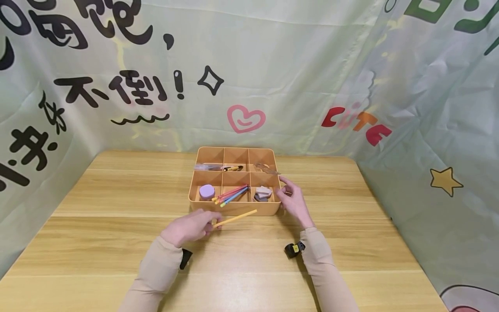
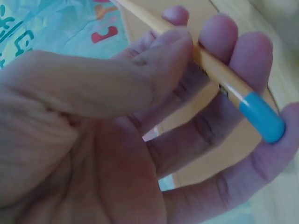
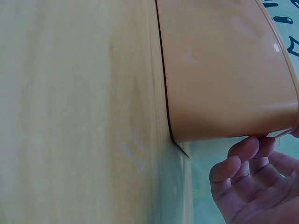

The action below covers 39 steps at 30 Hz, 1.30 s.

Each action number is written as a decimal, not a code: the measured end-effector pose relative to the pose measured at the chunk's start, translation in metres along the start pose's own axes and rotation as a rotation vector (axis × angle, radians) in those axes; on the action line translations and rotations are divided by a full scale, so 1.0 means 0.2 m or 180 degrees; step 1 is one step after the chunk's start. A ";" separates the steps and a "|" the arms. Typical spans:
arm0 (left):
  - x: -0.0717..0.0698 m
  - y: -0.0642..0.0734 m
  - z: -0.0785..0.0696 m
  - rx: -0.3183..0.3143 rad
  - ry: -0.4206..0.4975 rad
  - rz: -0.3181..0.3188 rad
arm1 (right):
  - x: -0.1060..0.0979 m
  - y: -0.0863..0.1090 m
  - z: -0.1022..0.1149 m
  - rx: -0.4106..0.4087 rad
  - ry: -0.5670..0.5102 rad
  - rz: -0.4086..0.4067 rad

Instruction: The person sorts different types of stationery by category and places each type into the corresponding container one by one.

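My left hand (image 1: 195,226) pinches a yellow-orange pencil (image 1: 238,217) just in front of a tan divided organizer box (image 1: 255,209). In the left wrist view the pencil's blue end (image 2: 262,117) lies against my fingers, with the thumb pressing on its shaft. At the box's right side, my right hand (image 1: 295,200) grips the rim near the front corner, its curled fingertips (image 3: 245,148) against the outer wall. The front middle compartment holds several coloured pencils (image 1: 232,195), leaning over the front rim.
A lilac round-topped object (image 1: 207,191) sits in the front left compartment. Erasers (image 1: 263,192) and dark pieces lie front right. Pens (image 1: 233,168) and clear items lie across the back compartments. A printed cloth (image 1: 296,86) hangs behind the wooden table (image 1: 128,208).
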<state>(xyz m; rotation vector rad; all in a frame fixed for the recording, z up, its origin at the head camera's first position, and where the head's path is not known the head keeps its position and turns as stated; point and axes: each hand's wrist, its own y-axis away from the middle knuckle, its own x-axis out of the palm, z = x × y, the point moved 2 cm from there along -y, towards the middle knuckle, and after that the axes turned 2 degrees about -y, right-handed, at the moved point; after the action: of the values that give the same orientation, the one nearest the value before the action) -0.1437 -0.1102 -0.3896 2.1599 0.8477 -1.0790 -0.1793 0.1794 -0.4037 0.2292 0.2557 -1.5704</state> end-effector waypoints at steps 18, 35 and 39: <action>-0.14 0.10 0.02 0.0956 0.0324 -0.0620 | 0.00 0.00 0.00 -0.0014 -0.0021 -0.0008; -0.22 0.10 -0.04 0.0500 -0.0063 -0.2832 | 0.00 -0.02 -0.02 -0.0013 -0.0020 0.0017; -0.22 0.10 -0.05 0.0461 -0.0092 -0.3430 | 0.00 -0.01 -0.02 -0.0031 -0.0015 0.0019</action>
<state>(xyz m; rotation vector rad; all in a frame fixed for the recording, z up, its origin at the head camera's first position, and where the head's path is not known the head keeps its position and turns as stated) -0.1440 -0.1277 -0.3430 1.7211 2.0719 -1.6651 -0.1821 0.1811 -0.4064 0.2184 0.2589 -1.5632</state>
